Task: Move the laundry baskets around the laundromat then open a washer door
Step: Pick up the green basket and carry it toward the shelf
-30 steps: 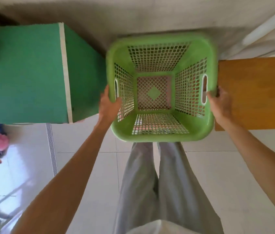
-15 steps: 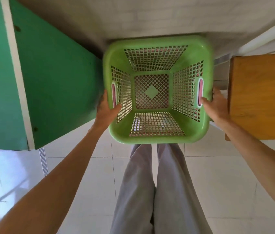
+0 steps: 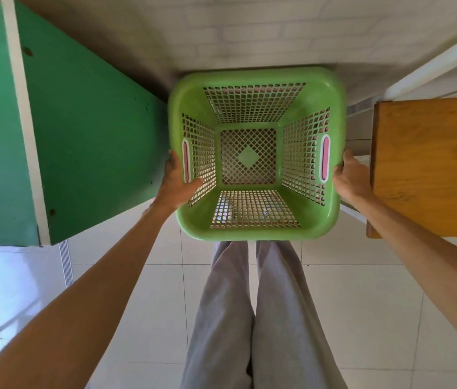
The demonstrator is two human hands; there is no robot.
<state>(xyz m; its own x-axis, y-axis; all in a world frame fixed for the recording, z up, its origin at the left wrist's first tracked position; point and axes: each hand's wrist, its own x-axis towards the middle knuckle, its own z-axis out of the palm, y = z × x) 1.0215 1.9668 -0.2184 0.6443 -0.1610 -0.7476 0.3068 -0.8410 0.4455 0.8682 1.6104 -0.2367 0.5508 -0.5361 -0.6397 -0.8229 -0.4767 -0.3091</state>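
Carrying step in hand: a person held an empty green laundry basket [image 3: 255, 153] out in front at about waist height, above the grey trouser legs [image 3: 249, 318] and the pale tiled floor [image 3: 362, 304]. No washer door was in view, so the opening step looked some way off.

Basket position: between a green cabinet [image 3: 81, 136] on the left and a wooden table [image 3: 429, 164] on the right, its far rim close to the white wall [image 3: 249, 29]. Whether it touched anything below could not be told; pink showed through the handle slots, possibly another basket underneath.

Hands: left hand [image 3: 175, 183] clamped on the left rim just below the handle slot, thumb hooked inside over the mesh. Right hand [image 3: 349, 178] pressed against the outer right wall beside the other slot, fingers hidden behind the rim. Both arms reached forward nearly straight, well apart, basket-width between them.

Next move, by judgement: lower the basket level into the gap, minding the table edge on the right, then let go on both sides.
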